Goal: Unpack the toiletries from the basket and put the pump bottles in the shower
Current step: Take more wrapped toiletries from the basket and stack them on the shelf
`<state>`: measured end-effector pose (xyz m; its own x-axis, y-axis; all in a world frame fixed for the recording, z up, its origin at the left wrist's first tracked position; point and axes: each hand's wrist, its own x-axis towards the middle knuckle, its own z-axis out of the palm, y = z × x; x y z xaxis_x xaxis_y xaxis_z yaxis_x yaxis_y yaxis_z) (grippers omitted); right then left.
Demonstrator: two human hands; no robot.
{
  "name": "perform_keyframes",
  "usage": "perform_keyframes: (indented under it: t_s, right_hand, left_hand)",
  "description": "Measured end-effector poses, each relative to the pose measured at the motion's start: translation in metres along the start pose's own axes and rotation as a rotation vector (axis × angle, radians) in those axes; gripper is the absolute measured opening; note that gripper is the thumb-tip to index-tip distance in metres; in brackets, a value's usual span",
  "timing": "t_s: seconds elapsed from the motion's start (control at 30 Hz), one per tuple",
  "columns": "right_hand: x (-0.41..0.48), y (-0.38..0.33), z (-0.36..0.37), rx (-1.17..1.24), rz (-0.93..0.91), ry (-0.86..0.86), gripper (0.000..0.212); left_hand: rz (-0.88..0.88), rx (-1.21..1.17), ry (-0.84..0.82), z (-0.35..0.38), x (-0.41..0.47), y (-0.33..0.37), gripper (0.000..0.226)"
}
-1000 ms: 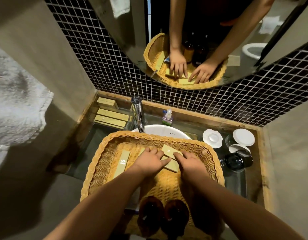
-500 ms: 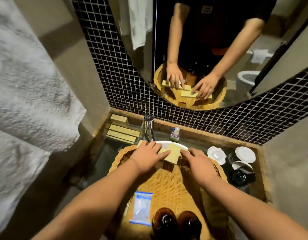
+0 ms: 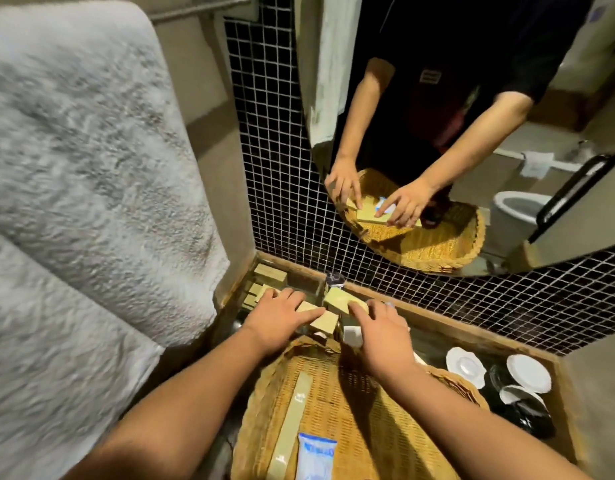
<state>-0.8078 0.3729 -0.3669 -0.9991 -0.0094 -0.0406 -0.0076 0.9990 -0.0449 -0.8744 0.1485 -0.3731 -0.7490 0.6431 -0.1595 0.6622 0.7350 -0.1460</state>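
A woven wicker basket (image 3: 354,420) rests over the sink at the bottom centre. Inside lie a long tan box (image 3: 288,420) and a blue-white sachet (image 3: 314,457). Both hands reach past the basket's far rim toward the back left corner of the counter. My left hand (image 3: 282,315) presses on a tan toiletry box (image 3: 325,320). My right hand (image 3: 382,327) holds another tan box (image 3: 339,301) by the chrome tap (image 3: 333,278). Pump bottles are not in view.
Stacked tan boxes (image 3: 268,275) sit in the counter's back left corner. White saucers (image 3: 465,365) and dark cups (image 3: 526,412) stand at the right. A white towel (image 3: 84,202) hangs close on the left. A mirror (image 3: 472,116) and black mosaic tiles back the counter.
Both hands have carried the tan boxes out of the basket and further toward the back left corner. The view swung left, and the brown bottles dropped out of sight.
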Motion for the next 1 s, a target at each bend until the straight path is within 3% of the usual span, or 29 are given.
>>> perform_keyframes:
  t_s: [0.2, 0.43, 0.73, 0.9, 1.0]
  right_hand:
    - [0.023, -0.028, 0.000, 0.021, 0.029, 0.025, 0.075]
    - [0.044, -0.058, 0.011, 0.087, -0.029, -0.001, 0.082]
    - [0.061, -0.067, 0.025, 0.204, 0.041, -0.014, 0.096]
    - [0.055, -0.034, 0.024, 0.117, 0.002, -0.046, 0.105]
    - [0.051, -0.019, 0.020, 0.081, -0.020, -0.072, 0.107]
  left_hand:
    - [-0.029, 0.000, -0.017, 0.013, 0.006, -0.018, 0.092]
    - [-0.032, -0.003, -0.099, 0.038, 0.018, -0.037, 0.088]
    - [-0.034, -0.056, -0.191, 0.078, 0.032, -0.074, 0.094]
    - [0.085, 0.025, -0.003, 0.094, 0.034, -0.086, 0.062]
    - [0.103, -0.003, -0.060, 0.101, 0.045, -0.091, 0.084]
